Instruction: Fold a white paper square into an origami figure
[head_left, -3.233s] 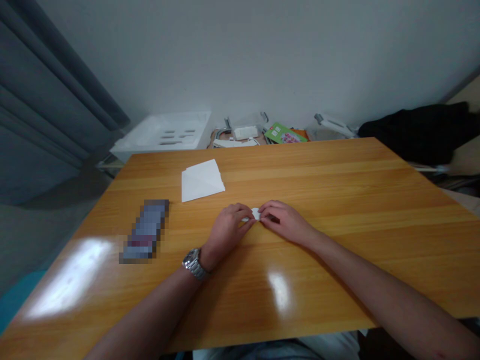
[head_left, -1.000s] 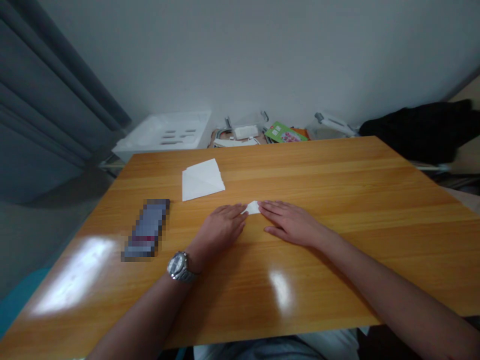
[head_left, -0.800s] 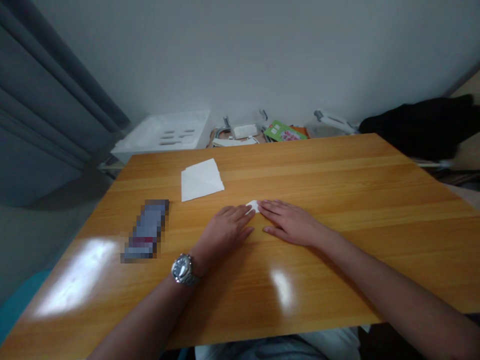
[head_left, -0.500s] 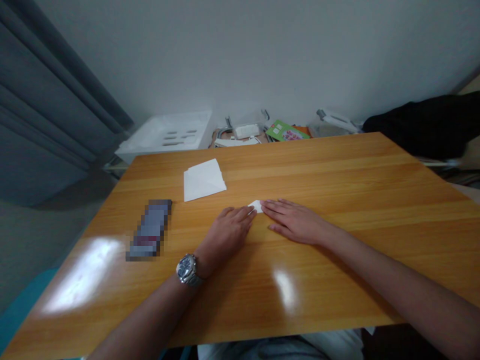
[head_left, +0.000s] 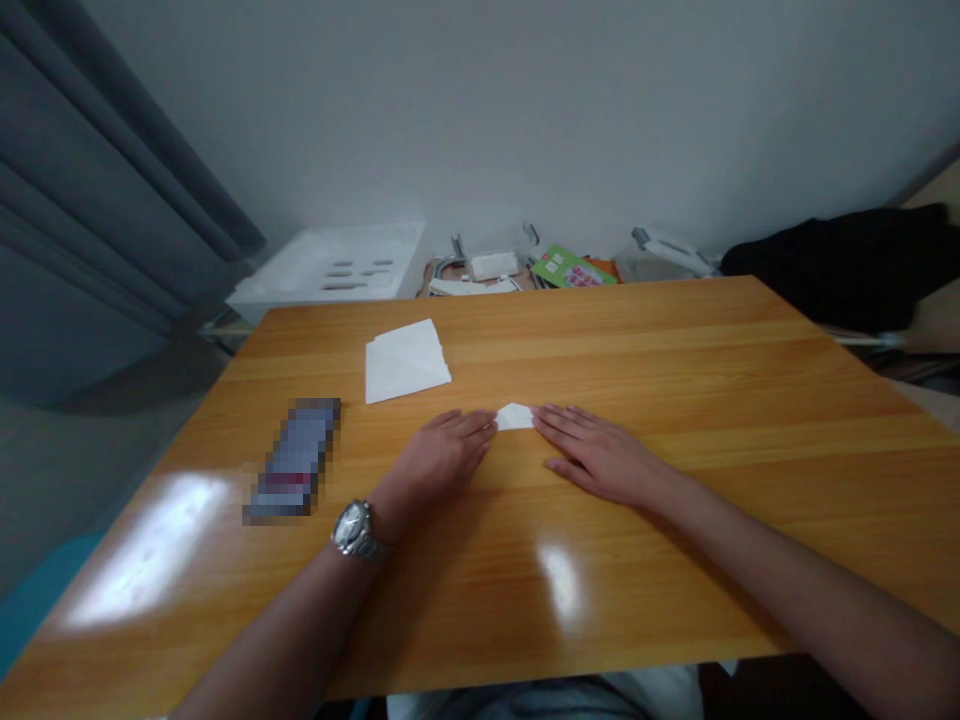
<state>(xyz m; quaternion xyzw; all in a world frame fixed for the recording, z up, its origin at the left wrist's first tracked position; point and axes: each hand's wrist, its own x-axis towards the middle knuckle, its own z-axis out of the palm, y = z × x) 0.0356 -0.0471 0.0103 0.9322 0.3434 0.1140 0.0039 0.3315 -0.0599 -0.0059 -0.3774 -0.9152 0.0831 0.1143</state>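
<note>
A small folded piece of white paper (head_left: 514,416) lies flat on the wooden table (head_left: 637,360), its far edge coming to a low point. My left hand (head_left: 442,452), with a metal watch (head_left: 356,530) on the wrist, rests palm down, its fingers stretched out and the tips at the paper's left end. From the other side my right hand (head_left: 600,450) lies flat, fingertips on the paper's right end and the thumb apart from the fingers. Both ends of the paper are partly hidden under the fingers.
White paper sheets (head_left: 407,362) lie beyond my left hand. A blurred-out phone-like object (head_left: 296,455) is at the left. Past the table's far edge are a white foam tray (head_left: 337,265), a green booklet (head_left: 570,268) and black cloth (head_left: 832,265). A grey curtain (head_left: 97,200) hangs at left.
My left hand has slid left along the paper, and my right hand has shifted slightly right. More of the folded paper shows between them.
</note>
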